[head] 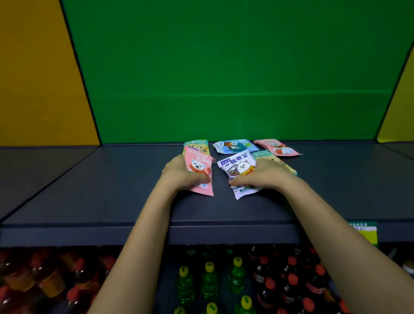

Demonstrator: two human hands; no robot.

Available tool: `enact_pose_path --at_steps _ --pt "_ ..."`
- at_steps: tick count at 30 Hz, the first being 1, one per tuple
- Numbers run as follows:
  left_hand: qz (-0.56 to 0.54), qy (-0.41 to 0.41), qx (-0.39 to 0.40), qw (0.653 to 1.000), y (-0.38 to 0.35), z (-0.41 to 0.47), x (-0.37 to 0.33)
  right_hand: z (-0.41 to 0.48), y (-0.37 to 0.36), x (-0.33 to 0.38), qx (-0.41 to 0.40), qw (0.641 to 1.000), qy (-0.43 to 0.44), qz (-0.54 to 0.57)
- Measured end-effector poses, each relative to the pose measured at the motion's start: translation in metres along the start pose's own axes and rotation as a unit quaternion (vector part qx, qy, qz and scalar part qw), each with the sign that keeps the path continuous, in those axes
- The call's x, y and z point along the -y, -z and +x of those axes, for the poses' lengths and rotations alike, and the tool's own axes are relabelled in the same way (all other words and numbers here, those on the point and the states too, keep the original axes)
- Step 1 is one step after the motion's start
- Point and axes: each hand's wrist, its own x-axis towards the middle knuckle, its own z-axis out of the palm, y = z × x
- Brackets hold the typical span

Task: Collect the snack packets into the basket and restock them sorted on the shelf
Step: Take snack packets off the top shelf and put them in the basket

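My bare left arm (134, 248) comes in from 7 o'clock and my bare right arm (341, 233) from 5 o'clock, both stretched toward 12 o'clock. My left hand (181, 176) curls round a flat pink plastic packet with a bear face (200, 165). My right hand (265, 175), at 3 o'clock from it, lies knuckles up, with its fingers curled on a white and purple plastic packet (237, 169).

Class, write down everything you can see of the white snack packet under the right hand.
The white packet is a flat, glossy pouch, plastic by its look, printed with blue lettering and cartoon animals. It lies askew on the dark shelf top. The right hand grips its lower half, fingers curled across the print.
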Motion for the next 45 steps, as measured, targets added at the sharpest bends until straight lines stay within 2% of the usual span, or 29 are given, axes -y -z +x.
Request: enact_pose_path --at_steps 1,3,5,8,14,17,21,25,31,40,45 --pt "-0.056 0.015 -0.031 0.998 0.005 -0.010 0.007 -0.001 -0.003 0.003 -0.001 0.999 0.036 0.011" --pt "-0.138 -0.003 -0.044 0.989 0.011 -0.011 0.015 -0.006 -0.003 0.002 -0.045 0.995 0.065 0.066" --pt "-0.162 -0.041 -0.080 0.983 0.016 -0.019 0.020 -0.011 -0.005 -0.001 -0.085 0.984 0.084 0.136" --pt "-0.220 -0.041 -0.186 0.957 0.047 -0.053 0.037 -0.014 -0.018 0.019 -0.070 0.952 0.152 0.256" --pt "-0.275 -0.006 -0.333 0.902 0.122 -0.169 0.109 -0.052 -0.078 0.118 0.032 0.893 0.266 0.362" --pt "-0.265 0.035 -0.410 0.872 0.153 -0.240 0.152 -0.088 -0.124 0.175 0.123 0.868 0.305 0.371" --pt "-0.252 0.097 -0.509 0.817 0.184 -0.338 0.205 -0.147 -0.194 0.241 0.231 0.827 0.331 0.391" --pt "-0.247 0.153 -0.574 0.765 0.207 -0.424 0.258 -0.213 -0.269 0.296 0.345 0.787 0.331 0.390" --pt "-0.242 0.218 -0.622 0.713 0.250 -0.522 0.340 -0.308 -0.371 0.374 0.448 0.741 0.334 0.371" --pt "-0.252 0.289 -0.608 0.695 0.325 -0.611 0.445 -0.391 -0.478 0.476 0.494 0.731 0.308 0.357" --pt "-0.283 0.327 -0.601 0.673 0.357 -0.626 0.509 -0.401 -0.544 0.518 0.508 0.745 0.279 0.330"
